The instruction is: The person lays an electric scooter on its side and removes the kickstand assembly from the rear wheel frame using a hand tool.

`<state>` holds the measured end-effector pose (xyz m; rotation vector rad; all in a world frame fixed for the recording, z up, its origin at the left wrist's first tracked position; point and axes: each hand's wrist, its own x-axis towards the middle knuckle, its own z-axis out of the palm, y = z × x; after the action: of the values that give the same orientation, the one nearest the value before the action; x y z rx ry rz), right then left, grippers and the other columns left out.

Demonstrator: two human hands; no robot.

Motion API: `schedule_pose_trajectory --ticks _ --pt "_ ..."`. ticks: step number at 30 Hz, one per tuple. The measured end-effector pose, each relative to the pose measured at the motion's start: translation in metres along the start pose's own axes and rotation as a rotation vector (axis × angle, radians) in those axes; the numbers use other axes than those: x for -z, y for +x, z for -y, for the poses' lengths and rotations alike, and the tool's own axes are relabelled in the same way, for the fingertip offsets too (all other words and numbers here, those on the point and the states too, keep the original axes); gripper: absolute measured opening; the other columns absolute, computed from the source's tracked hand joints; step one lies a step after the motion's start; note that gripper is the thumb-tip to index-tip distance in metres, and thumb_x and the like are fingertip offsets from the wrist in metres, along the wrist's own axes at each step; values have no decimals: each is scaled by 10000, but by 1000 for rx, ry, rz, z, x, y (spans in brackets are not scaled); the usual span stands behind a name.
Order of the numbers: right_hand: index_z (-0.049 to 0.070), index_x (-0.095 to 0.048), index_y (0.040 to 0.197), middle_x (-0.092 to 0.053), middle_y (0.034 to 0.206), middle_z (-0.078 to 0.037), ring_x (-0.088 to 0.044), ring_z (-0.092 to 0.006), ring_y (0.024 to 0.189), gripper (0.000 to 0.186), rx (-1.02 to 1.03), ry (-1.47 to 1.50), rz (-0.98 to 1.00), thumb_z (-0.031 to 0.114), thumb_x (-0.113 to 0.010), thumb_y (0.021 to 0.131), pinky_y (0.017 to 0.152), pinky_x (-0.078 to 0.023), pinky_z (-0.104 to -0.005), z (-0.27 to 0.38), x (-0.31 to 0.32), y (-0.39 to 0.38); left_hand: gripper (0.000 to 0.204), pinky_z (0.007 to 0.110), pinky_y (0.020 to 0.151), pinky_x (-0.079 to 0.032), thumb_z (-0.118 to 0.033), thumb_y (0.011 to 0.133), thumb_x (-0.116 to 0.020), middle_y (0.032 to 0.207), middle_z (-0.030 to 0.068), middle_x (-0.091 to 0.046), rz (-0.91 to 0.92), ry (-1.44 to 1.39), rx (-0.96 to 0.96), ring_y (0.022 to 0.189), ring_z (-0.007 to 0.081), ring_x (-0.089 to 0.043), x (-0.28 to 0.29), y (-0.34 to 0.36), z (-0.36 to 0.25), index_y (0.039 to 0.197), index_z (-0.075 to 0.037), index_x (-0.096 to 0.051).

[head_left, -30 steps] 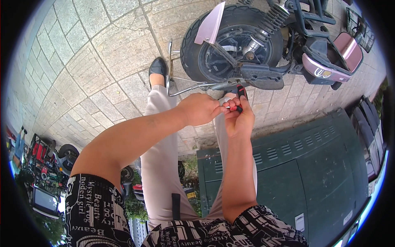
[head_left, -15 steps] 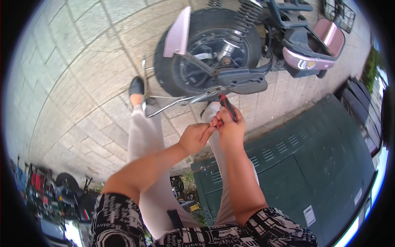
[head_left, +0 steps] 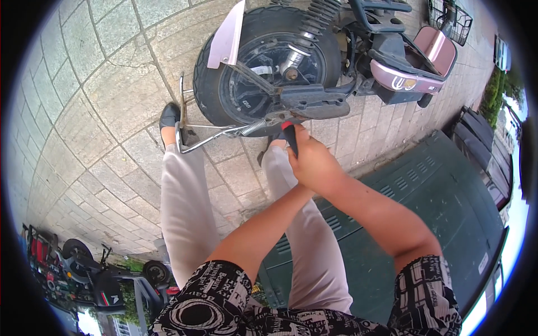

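Pale stone paving spreads beneath and to the left of the hands, and a dark green metal cabinet with louvred vents sits below and to their right. Just beyond the hands stands a pink-panelled electric scooter, its rear tyre up and to their left, a pink mudguard piece and a coil shock absorber farther off past them. A metal stand reaches out leftward from near the fingers, with a coil spring alongside it; stand, spring and the scooter's dark underside crowd the space ahead of the hands. Well off to the lower left are parked two-wheelers.

Bent at the elbow, the right arm comes in from the lower right, and the right hand wraps its fingers around a red-and-black hand tool. The tool slants upward, its red end right by the spring's near end; whether they touch cannot be told. The left forearm passes under the right wrist, hiding the left hand, so its grip cannot be told.
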<state>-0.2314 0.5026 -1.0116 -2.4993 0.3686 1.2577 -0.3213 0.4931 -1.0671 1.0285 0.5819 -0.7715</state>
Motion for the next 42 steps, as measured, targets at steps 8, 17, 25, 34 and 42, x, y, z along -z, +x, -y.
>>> schedule_pose_trajectory --ticks 8,17,25,34,42 --pt "-61 -453 1206 -632 837 -144 -669 -262 735 469 299 -717 87 80 -557 771 552 -553 -333 29 41 -25 310 251 501 -328 -389 980 -431 605 -28 -424 34 -111 120 535 82 -398 -53 -10 -53 874 -125 -556" --pt "-27 -499 1154 -642 790 -158 -653 -338 729 385 123 -201 -176 123 -571 807 663 -540 -406 59 43 -101 268 342 634 -408 -320 946 -488 705 59 -517 18 532 -137 655 196 -511 18 -123 -72 874 -82 -586" --pt "-29 -579 988 -609 728 -53 -647 -141 656 269 -432 1236 -126 223 -592 894 558 -508 -242 42 43 -86 240 451 698 -417 -219 869 -579 814 179 -525 8 884 -200 779 370 -521 101 -144 -132 757 -7 -577" --pt "16 -558 884 -586 766 -62 -655 -183 677 218 -609 1629 -168 233 -562 905 553 -503 -241 48 31 -80 262 441 626 -411 -195 852 -621 734 156 -460 133 1054 -378 693 357 -501 139 -117 -178 692 -6 -536" --pt "8 -531 886 -574 779 -73 -651 -208 696 197 -621 1831 -241 201 -564 908 614 -562 -306 53 25 -89 267 428 613 -431 -238 840 -641 751 136 -467 159 1148 -383 702 342 -525 142 -118 -198 705 -30 -543"
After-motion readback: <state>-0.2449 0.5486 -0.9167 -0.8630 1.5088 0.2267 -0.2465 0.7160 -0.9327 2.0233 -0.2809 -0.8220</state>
